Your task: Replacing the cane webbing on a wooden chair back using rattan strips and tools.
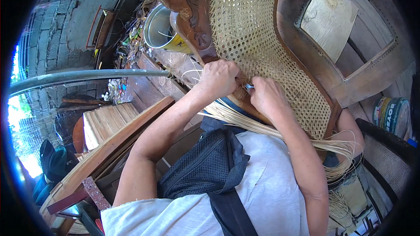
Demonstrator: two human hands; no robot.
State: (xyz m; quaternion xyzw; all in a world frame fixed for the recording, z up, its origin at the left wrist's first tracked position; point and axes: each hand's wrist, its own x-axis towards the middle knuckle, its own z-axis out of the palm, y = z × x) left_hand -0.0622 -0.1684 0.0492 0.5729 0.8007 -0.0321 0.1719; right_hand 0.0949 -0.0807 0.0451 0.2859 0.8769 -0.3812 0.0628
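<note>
A carved wooden chair frame (202, 39) with woven cane webbing (249, 22) leans in front of me. My left hand (221, 76) is closed at the frame's near edge, its fingertips turned away, so what it grips is hidden. Just to its right, my right hand (269, 96) pinches a small tool with a blue and shiny part (249, 86) against the rim of the webbing. Only a bit of that tool shows between the fingers. Below both hands, a bundle of long pale cane strands (245, 121) lies across my lap and trails off to the right.
A second wooden chair frame (372, 72) with an open panel stands at the right. Beyond my left arm are a bucket (153, 28), a curved metal pipe (87, 76) and a long wooden beam (109, 144). A green paint can (391, 116) sits at the far right.
</note>
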